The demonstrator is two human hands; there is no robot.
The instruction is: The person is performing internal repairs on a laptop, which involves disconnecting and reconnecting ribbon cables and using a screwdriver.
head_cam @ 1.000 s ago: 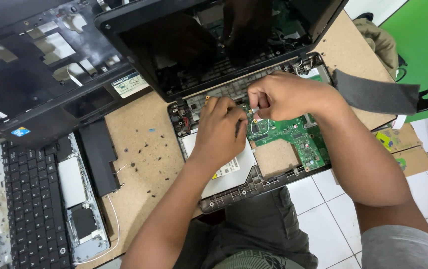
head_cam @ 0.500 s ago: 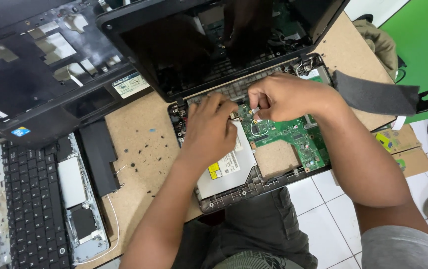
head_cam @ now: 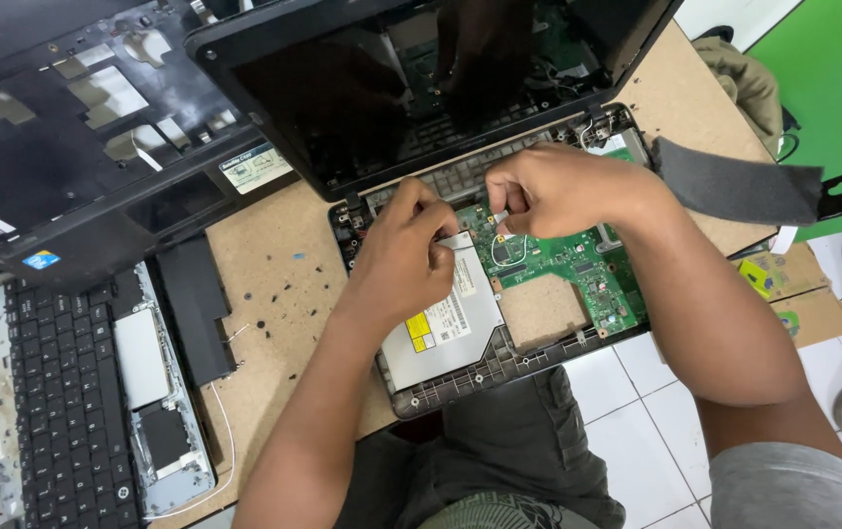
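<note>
Head view: optical drive (head_cam: 445, 333) beneath left hand (head_cam: 403, 257).

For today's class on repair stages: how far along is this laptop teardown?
Done: the keyboard and black top cover lie removed at the left. In hand: left hand and right hand work at the green board, pinching something small I cannot identify. Left: the silver optical drive and the board sit in the base.
</note>
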